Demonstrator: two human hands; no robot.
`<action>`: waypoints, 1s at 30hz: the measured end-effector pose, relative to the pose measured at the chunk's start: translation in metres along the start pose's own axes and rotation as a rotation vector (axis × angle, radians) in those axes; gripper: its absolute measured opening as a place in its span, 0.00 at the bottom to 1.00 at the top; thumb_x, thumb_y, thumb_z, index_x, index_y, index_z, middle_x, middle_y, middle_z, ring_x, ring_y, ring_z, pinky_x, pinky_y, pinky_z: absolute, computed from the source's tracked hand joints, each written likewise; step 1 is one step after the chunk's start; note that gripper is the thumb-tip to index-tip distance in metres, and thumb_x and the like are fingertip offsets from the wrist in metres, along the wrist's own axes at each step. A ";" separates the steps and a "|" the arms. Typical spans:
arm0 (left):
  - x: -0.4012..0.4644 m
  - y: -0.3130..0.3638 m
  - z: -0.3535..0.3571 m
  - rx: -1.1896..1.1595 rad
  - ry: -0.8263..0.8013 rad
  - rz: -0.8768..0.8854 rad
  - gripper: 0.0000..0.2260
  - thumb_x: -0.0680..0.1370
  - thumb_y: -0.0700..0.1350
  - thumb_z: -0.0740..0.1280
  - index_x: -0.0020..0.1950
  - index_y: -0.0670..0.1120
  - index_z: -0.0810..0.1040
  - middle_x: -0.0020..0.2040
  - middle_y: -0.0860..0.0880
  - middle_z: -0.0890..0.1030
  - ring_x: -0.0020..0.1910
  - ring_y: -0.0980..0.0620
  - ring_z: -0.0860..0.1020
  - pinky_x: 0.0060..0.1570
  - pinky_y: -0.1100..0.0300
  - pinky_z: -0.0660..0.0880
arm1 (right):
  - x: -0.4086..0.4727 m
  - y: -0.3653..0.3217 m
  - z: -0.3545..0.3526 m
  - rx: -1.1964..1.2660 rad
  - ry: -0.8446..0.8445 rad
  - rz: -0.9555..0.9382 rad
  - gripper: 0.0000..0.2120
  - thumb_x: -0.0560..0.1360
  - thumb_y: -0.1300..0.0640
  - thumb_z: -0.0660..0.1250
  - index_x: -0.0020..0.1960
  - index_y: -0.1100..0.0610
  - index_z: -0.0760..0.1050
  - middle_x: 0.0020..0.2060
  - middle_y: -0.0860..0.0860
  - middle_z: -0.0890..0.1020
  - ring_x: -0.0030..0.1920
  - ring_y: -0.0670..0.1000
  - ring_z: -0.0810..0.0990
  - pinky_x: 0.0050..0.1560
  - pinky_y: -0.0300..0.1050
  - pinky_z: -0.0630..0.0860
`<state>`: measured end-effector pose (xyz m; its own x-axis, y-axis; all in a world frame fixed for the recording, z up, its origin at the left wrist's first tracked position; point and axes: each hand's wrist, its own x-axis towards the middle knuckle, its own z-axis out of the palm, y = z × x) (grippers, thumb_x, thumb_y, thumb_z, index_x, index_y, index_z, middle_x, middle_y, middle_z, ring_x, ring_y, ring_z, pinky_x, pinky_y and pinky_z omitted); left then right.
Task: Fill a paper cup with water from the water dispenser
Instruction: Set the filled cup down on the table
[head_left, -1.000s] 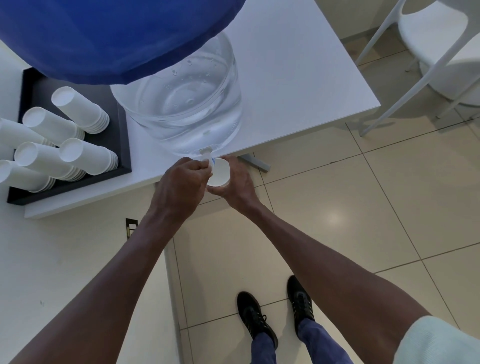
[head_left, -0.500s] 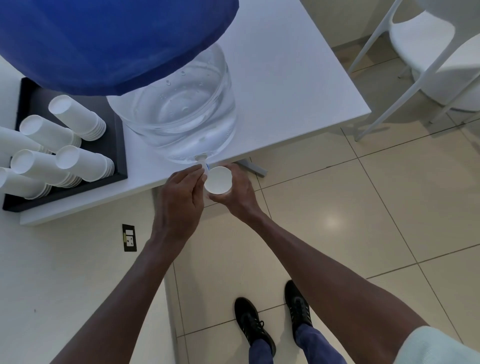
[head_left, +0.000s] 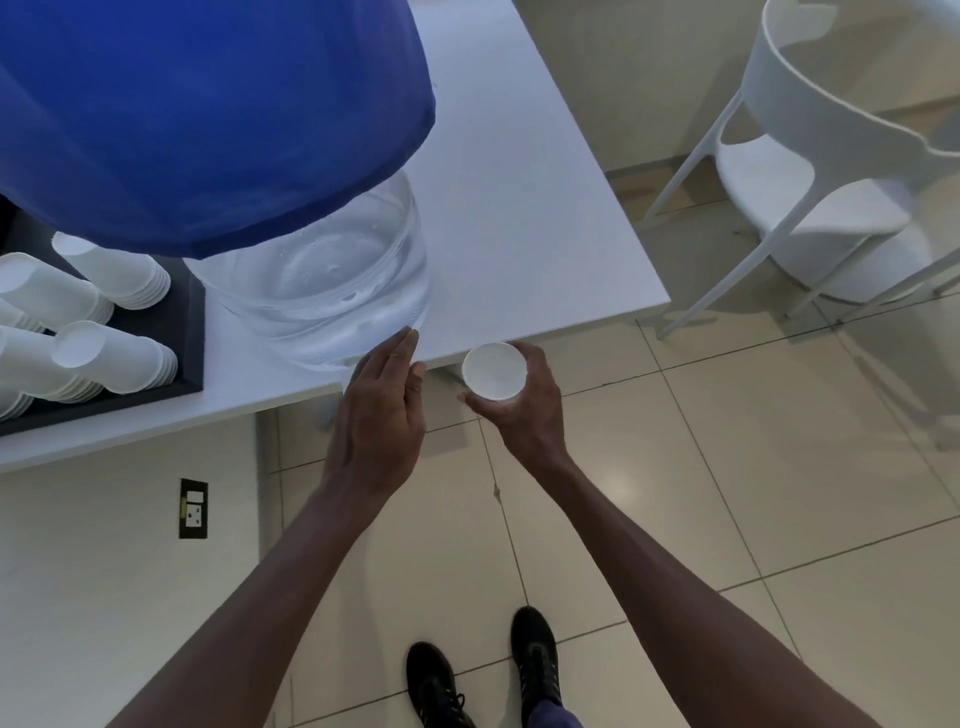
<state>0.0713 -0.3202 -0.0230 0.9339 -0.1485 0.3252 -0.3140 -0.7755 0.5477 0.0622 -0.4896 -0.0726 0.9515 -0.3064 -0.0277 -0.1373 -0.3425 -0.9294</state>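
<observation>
The right hand (head_left: 524, 410) is wrapped around a paper cup (head_left: 494, 372), fingers curled round its wall from the far side and below, mouth turned up toward the camera. The cup hangs in the air just off the front edge of the table (head_left: 519, 208), to the right of the dispenser's base and clear of it, not under any outlet. Its inside reads plain white from here; whether there is water in it I cannot tell.

The left hand (head_left: 382, 410) is open and empty, fingers straight and together, reaching up toward the lower front of the water dispenser (head_left: 322, 291). The fingertips (head_left: 408, 338) sit right against the clear wall as seen from above; real contact or just overlap, hard to say. The tap itself is hidden, most likely behind that hand, down low at the table edge, which would be why the cup is held off the edge and not stood on top.

The dispenser stands at the very front of the table with a blue cover (head_left: 197, 114) draped over its upper part, clear water showing beneath. Spare cups (head_left: 104, 358) lie stacked on their sides in a dark tray (head_left: 195, 312) to the left, within easy reach of the tap.

My read: the filling is either just finished or about to begin. The level, upright hold makes sense either way, since a thin paper wall will buckle under a hard squeeze and a tilt would spill.
</observation>
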 end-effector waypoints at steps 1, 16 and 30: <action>0.003 0.002 0.004 0.002 -0.005 0.000 0.19 0.82 0.47 0.55 0.70 0.40 0.71 0.67 0.41 0.77 0.68 0.46 0.73 0.69 0.63 0.64 | 0.005 -0.003 -0.008 0.002 0.015 -0.009 0.37 0.62 0.47 0.83 0.65 0.53 0.70 0.58 0.49 0.79 0.58 0.53 0.77 0.58 0.54 0.77; 0.031 0.017 0.044 -0.007 -0.159 -0.058 0.24 0.82 0.50 0.52 0.77 0.42 0.59 0.78 0.45 0.61 0.78 0.52 0.55 0.75 0.57 0.55 | 0.105 -0.012 -0.049 -0.050 0.077 -0.035 0.40 0.63 0.45 0.82 0.68 0.55 0.66 0.61 0.50 0.76 0.61 0.54 0.75 0.61 0.56 0.77; 0.040 0.011 0.046 0.019 -0.234 -0.095 0.24 0.83 0.46 0.55 0.78 0.41 0.56 0.80 0.46 0.56 0.79 0.53 0.51 0.76 0.53 0.54 | 0.147 0.007 -0.038 -0.045 0.075 0.019 0.40 0.63 0.45 0.81 0.68 0.55 0.67 0.60 0.51 0.77 0.61 0.54 0.75 0.60 0.52 0.76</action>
<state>0.1128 -0.3629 -0.0399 0.9738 -0.2111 0.0843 -0.2220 -0.8041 0.5516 0.1906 -0.5705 -0.0688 0.9254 -0.3787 -0.0159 -0.1690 -0.3748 -0.9116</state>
